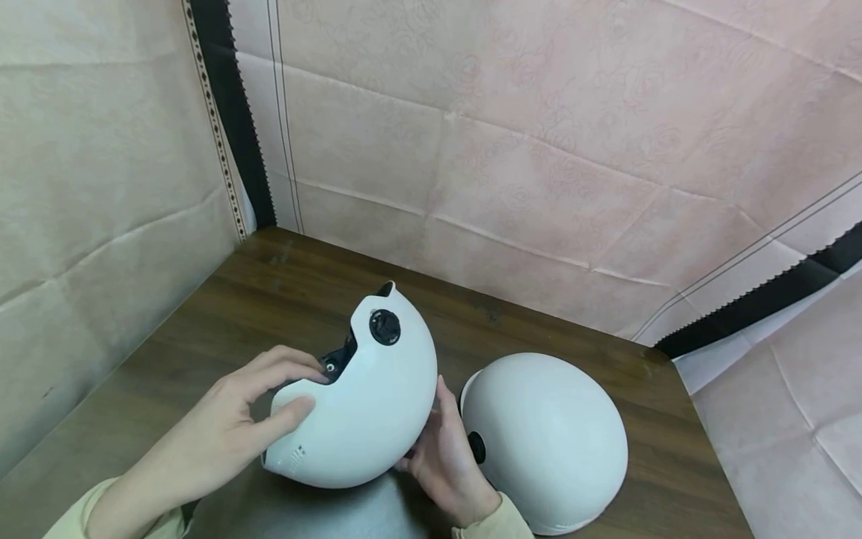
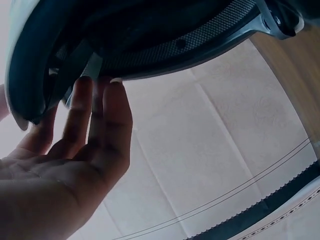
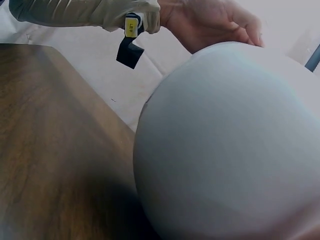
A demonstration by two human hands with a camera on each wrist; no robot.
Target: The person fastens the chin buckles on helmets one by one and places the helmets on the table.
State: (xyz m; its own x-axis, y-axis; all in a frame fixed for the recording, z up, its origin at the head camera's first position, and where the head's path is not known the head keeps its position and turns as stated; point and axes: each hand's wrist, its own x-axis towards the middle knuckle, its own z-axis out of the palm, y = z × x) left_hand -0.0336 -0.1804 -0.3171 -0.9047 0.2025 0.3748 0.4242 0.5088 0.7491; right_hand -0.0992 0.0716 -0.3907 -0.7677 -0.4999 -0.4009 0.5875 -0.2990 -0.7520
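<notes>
A white helmet (image 1: 377,412) is tilted on its side between the two hands, its dark opening toward the left. My left hand (image 1: 232,415) grips its rim, thumb on the white shell and fingers inside the opening. In the left wrist view the fingertips reach the dark lining (image 2: 150,60) beside a strap (image 2: 92,67). My right hand (image 1: 447,464) holds the shell from the lower right, thumb up along its side; its other fingers are partly hidden beneath. A round black disc (image 1: 385,327) sits on the shell. The smooth shell (image 3: 225,140) fills much of the right wrist view.
A second white helmet (image 1: 545,442) rests dome up on the brown wooden table (image 1: 269,299), just right of my right hand. Pale patterned cloth (image 1: 505,150) hangs behind the table and at both sides. A grey surface (image 1: 364,513) shows below the held helmet.
</notes>
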